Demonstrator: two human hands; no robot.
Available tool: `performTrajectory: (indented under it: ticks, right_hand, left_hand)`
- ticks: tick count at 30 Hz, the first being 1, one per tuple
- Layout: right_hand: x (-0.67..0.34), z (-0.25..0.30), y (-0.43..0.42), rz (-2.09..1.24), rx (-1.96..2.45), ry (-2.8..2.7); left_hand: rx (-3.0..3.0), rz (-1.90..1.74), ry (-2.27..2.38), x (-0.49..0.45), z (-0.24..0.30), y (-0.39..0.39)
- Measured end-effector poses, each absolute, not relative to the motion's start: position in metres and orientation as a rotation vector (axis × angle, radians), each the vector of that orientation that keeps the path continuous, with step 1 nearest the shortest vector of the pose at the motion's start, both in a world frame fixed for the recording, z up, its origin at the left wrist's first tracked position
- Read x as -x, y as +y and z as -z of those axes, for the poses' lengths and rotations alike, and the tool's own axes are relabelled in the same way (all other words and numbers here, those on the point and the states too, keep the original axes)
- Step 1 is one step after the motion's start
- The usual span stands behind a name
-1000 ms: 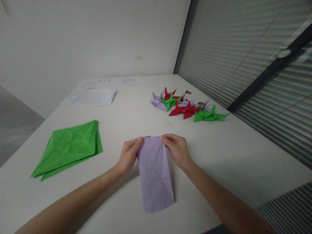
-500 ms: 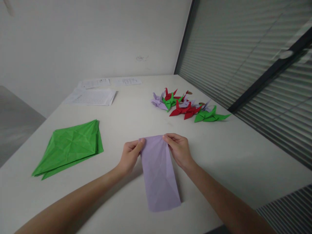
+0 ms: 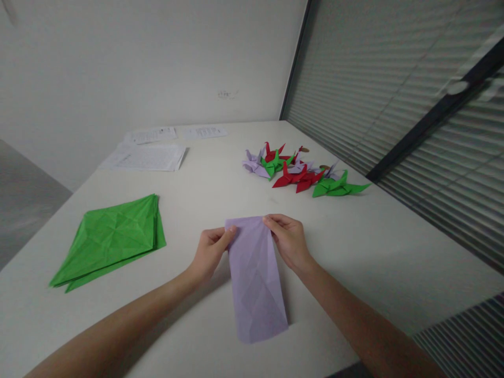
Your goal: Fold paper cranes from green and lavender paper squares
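Observation:
A creased sheet of lilac origami paper (image 3: 258,283), folded to a long rectangle, hangs between my hands above the white table (image 3: 189,336). My left hand (image 3: 212,249) pinches its upper left edge, thumb on the near face. At the upper right corner, my right hand (image 3: 289,239) grips the paper between thumb and fingers. The lower end of the sheet slants toward me, close to the tabletop; whether it touches, I cannot tell. To the left lies a stack of creased green paper sheets (image 3: 114,236).
Several folded paper cranes in red, green and lilac sit in a cluster (image 3: 299,176) at the back right. Printed sheets (image 3: 151,157) lie at the back left. A wall (image 3: 157,63) closes off the far end, and window blinds (image 3: 354,79) run along the right side.
My left thumb has slid slightly inward and down from the upper left corner, which now shows above it. The paper's lower end has swung a little to the left.

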State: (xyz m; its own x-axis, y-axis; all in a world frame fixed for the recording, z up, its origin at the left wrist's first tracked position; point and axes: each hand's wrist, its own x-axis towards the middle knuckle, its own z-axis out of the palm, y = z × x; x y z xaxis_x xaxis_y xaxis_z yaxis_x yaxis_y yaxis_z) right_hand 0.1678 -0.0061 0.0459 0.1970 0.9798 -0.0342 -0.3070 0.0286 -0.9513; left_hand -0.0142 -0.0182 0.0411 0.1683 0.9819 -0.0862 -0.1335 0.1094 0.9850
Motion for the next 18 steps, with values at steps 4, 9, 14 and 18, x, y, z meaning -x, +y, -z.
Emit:
performTrajectory:
  ticks: [4,9,14,18]
  right_hand:
    - [-0.1696,-0.0462,-0.0051,-1.191,1.081,-0.818]
    - [-0.1699,-0.0466,-0.0053,-1.219,1.085,-0.818]
    - [-0.1698,-0.0456,-0.0050,-1.236,1.070,-0.806]
    - [-0.1700,-0.0466,-0.0048,-1.230,1.071,-0.801]
  left_hand:
    - [-1.077,-1.042,1.026,0.0124,-0.0421,-0.0182]
    - [-0.966,-1.037,1.000,0.0106,-0.0466,-0.0176]
    - [-0.972,-1.034,1.001,0.0104,-0.0476,-0.0175]
    - [-1.036,-1.044,1.037,0.0105,-0.0455,-0.0167]
